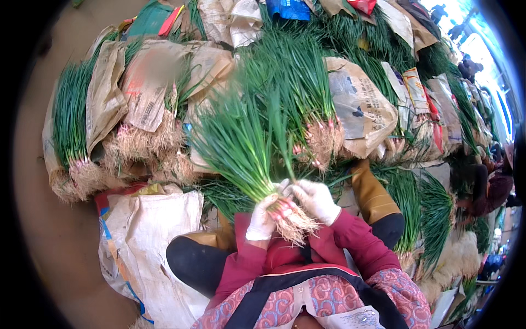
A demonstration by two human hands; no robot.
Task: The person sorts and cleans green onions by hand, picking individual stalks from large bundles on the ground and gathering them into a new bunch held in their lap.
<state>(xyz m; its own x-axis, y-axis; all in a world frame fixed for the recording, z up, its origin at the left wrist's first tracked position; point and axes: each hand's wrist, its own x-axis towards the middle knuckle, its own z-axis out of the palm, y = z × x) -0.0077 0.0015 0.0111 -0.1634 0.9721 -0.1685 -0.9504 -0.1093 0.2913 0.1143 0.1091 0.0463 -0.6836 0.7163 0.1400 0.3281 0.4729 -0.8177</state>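
Note:
Wearing a white glove, my left hand grips a bunch of leafy allium plants, green garlic or scallions, just above their pinkish bulbs. The leaves fan up and left, while the pale roots hang toward my lap. My right hand, also gloved, is at the bunch's right side, with thumb and fingers pinched on a long green leaf. Both hands are close together. Directly beyond them lies a pile of similar plants, with pink bulbs and matted roots facing me.
Woven sacks partly cover the rows of bundles. A white sack lies by my left knee, and more bundles lie at my right. Loose leaves are near my boots. Another person is at far right; brown floor lies left.

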